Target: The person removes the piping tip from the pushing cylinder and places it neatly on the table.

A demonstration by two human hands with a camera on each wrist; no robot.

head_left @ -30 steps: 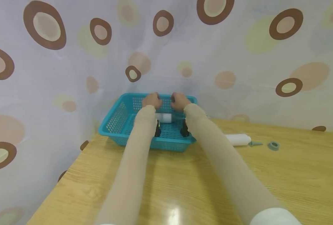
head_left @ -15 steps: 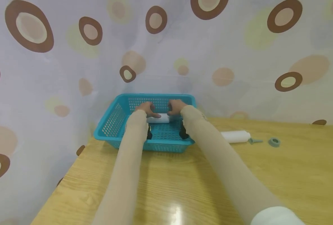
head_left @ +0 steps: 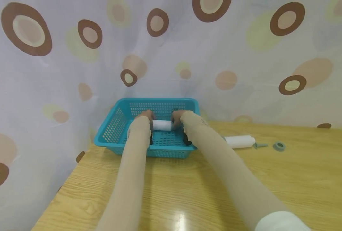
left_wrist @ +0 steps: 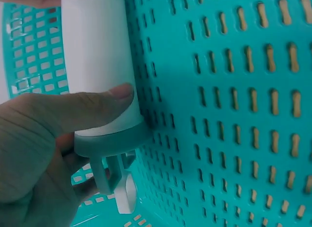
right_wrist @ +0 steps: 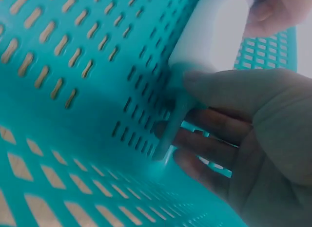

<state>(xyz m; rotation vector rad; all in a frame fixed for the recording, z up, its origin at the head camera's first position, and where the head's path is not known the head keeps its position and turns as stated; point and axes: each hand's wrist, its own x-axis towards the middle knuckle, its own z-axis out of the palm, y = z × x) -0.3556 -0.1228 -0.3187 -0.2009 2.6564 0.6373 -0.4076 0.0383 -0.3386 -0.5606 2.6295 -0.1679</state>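
Note:
A large white syringe-like tube (head_left: 162,125) lies across the inside of a blue-green plastic basket (head_left: 148,148). My left hand (head_left: 146,114) holds its left end; in the left wrist view the thumb (left_wrist: 92,107) presses the white barrel just above a grey collar (left_wrist: 113,140). Below that collar a plunger with a pale ring handle (left_wrist: 125,192) sticks out. At the other end my right hand (head_left: 178,116) grips the tube, its thumb on the grey-green cap (right_wrist: 180,78) and its fingers beside and behind the tapered nozzle (right_wrist: 174,127).
Right of the basket, partly behind my right sleeve, a second white tube (head_left: 240,141) lies on the wooden table (head_left: 171,183). Beside it are a small grey nozzle (head_left: 260,145) and a grey ring cap (head_left: 279,146). A patterned curtain (head_left: 205,48) hangs behind.
Both hands have come down from near the basket's back rim onto the white tube inside. The left thumb, stretched out half a second ago, is now hidden in the head view.

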